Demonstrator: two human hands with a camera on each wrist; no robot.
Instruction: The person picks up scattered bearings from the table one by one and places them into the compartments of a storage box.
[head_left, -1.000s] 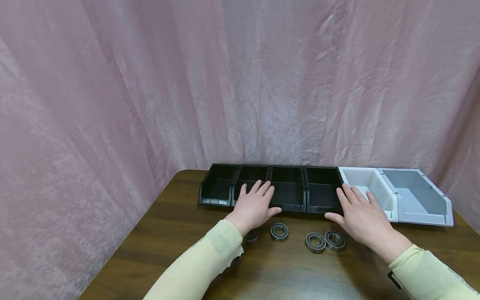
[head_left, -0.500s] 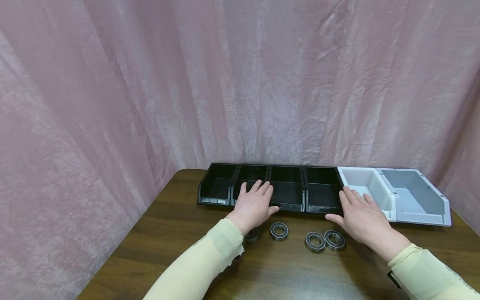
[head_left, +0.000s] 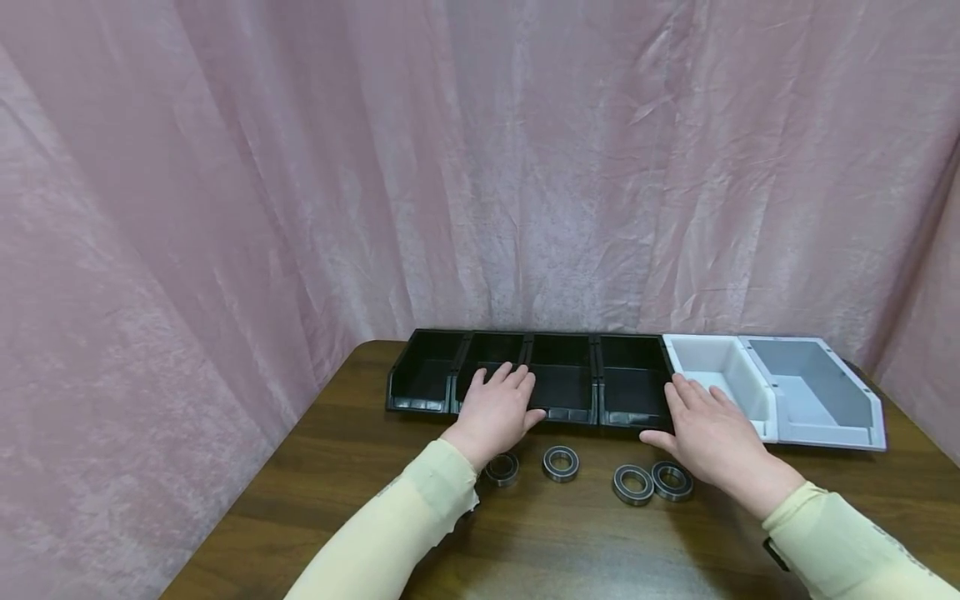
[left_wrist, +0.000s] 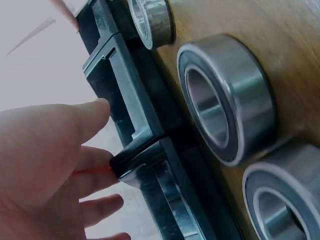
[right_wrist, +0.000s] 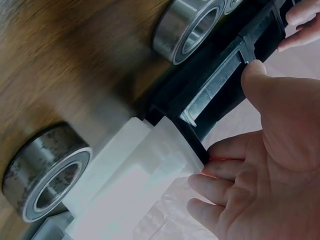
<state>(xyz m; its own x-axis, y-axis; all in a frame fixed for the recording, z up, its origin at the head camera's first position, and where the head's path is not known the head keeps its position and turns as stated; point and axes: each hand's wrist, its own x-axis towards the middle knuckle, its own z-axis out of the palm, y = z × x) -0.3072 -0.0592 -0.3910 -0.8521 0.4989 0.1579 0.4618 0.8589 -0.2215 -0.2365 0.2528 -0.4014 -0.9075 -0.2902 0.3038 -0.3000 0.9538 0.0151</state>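
A row of black open-front bins [head_left: 559, 379] joins a white bin [head_left: 712, 367] and a pale grey bin [head_left: 817, 387] on its right. My left hand [head_left: 491, 412], palm down with fingers spread, rests at the front of the second and third black bins. Over the divide between the last black bin and the white one lies my right hand [head_left: 708, 433], its fingers nearly straight. Neither hand grips a loose thing. Several ball bearings lie before the row: one bearing [head_left: 502, 469] beside my left wrist, another bearing [head_left: 561, 463], and a touching pair [head_left: 633, 484] near my right hand.
The brown wooden table [head_left: 330, 467] carries everything. A pink curtain [head_left: 525, 167] hangs right behind the bins. In the right wrist view, a further bearing [right_wrist: 47, 172] stands near the white bin; the right arm appears to cover it in the head view.
The whole row of bins has slid slightly left, with both hands moving along with it. The bearings have stayed nearly where they were; the one by the left wrist shows more.
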